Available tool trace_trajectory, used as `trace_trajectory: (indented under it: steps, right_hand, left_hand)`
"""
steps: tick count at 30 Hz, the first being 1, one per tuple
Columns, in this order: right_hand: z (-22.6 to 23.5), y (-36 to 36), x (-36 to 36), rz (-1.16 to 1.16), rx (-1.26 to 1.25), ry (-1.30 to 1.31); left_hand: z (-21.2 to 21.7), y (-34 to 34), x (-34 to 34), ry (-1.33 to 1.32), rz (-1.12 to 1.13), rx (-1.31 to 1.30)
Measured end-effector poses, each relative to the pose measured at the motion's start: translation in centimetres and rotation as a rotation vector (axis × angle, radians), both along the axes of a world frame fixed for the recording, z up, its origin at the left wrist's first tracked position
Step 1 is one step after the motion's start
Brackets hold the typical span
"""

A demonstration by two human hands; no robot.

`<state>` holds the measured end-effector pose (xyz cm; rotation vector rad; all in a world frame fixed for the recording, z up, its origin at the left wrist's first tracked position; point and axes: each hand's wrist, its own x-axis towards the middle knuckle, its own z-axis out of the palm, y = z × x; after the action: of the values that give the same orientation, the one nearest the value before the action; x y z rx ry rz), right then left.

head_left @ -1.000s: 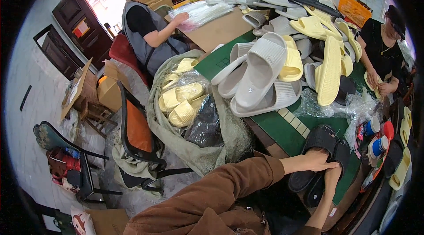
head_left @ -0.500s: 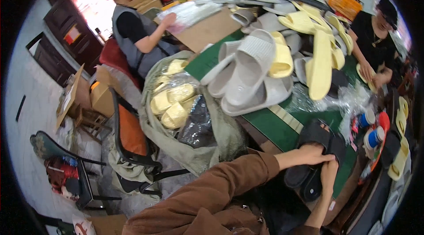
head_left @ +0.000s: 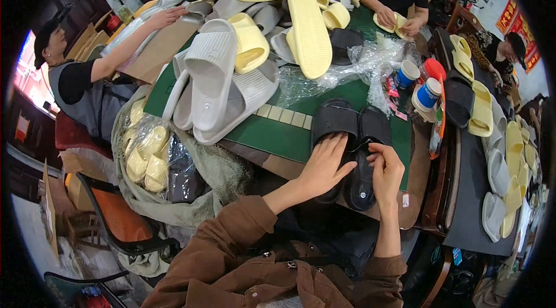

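Observation:
A pair of black slippers lies side by side at the near edge of the green-topped table: a left slipper (head_left: 334, 119) and a right slipper (head_left: 375, 125). My left hand (head_left: 327, 163) rests on the left slipper, fingers stretched to the strap opening and thumb spread toward the other slipper. Beside the right slipper's strap, my right hand (head_left: 387, 172) has its fingers curled in a pinch. A thin strand seems to run near its fingertips, too fine to name. Left of the slippers stand grey slippers (head_left: 211, 70) in a heap, with a yellow slipper (head_left: 310, 35) leaning on it.
Clear plastic wrap (head_left: 330, 79) and blue-white cups (head_left: 428, 95) lie beyond the slippers. A woven sack (head_left: 214, 183) of wrapped slippers stands at the left. More slippers line a dark bench (head_left: 472, 215) at right. Co-workers sit at the left and far side, one handling yellow slippers (head_left: 394, 23).
My view has swung to the right. My hands, close together at the straps before, are now apart, the left lying on the left slipper. The left co-worker's arm reaches out toward the heap.

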<state>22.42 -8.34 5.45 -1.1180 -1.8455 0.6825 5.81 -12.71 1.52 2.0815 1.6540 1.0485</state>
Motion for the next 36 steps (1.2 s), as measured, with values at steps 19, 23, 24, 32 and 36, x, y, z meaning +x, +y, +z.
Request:
trace_trajectory:
  steps: [19,23,24,32,36]
  right_hand:
    - [-3.9,1.4,-1.2,-0.128,0.061,-0.27]
    - [-4.2,1.3,-1.0,-0.048,0.129,-0.192]
    - [-4.0,1.2,-0.9,-0.055,0.093,-0.221]
    - [-2.5,0.1,-0.2,-0.186,0.077,0.032]
    - [-2.1,-0.5,-0.6,-0.083,0.081,0.159]
  left_hand:
    - [-0.5,3.1,1.3,0.167,0.032,-0.033]
    - [-1.5,3.3,1.9,0.142,0.057,0.07]
    - [-1.7,3.2,1.8,0.163,0.055,0.069]
    - [0.5,0.3,0.7,0.129,0.014,0.169]
    - [0.7,-1.6,0.8,0.006,-0.07,0.225]
